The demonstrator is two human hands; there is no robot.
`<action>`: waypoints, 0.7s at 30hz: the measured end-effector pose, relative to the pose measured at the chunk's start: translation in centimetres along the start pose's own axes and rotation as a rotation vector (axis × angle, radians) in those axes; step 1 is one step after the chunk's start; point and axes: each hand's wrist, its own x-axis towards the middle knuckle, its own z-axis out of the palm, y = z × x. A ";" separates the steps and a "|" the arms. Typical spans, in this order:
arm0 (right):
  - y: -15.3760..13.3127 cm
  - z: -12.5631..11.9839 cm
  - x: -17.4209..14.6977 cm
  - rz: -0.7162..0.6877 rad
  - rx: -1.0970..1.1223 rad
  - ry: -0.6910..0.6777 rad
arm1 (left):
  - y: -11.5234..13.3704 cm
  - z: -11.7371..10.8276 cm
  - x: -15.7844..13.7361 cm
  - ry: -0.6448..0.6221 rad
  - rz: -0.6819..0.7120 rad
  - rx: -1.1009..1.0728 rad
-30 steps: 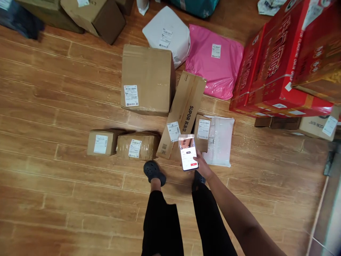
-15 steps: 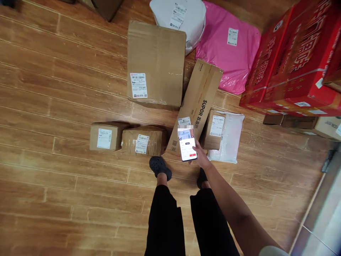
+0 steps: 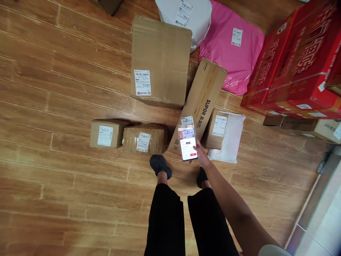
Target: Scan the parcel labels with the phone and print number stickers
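My right hand [image 3: 201,154] is wrapped round a smartphone [image 3: 188,146], its lit screen facing up and its thumb at the screen's right edge. A camera picture of a label, white fields and a red button show on the screen. Beneath and beyond the phone lies a long cardboard box [image 3: 205,96] printed SUPOR, with a shipping label [image 3: 187,120] partly covered by the phone. Just right of the hand, a small cardboard box [image 3: 217,137] rests partly over a white padded mailer [image 3: 236,131]. My left hand is out of view.
A large cardboard box [image 3: 162,60], a white parcel [image 3: 199,21] and a pink bag [image 3: 237,53] lie farther off. Two small boxes, one plain [image 3: 117,128] and one tape-wrapped [image 3: 157,137], sit left. Red cartons [image 3: 290,71] stand right. My dark clogs [image 3: 160,165] are on the wooden floor.
The view has shifted slightly, so the far parcels appear a little farther right. My right hand keeps hold of the smartphone over the long box, nearly unmoved.
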 end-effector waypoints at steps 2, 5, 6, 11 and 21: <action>-0.1 0.0 0.0 0.002 0.002 -0.009 | -0.1 0.1 0.1 -0.003 -0.009 -0.004; -0.1 -0.1 -0.1 -0.007 0.005 -0.012 | 0.0 0.1 0.4 -0.004 -0.017 -0.011; -0.1 -0.1 -0.1 -0.009 0.005 -0.012 | 0.1 0.1 0.5 -0.004 -0.019 -0.013; -0.3 0.2 -0.6 -0.010 -0.006 -0.001 | 0.6 -0.3 0.3 -0.002 -0.030 -0.019; -2.1 1.4 -3.1 -0.016 -0.023 -0.094 | 1.9 -1.8 0.0 -0.020 -0.057 -0.040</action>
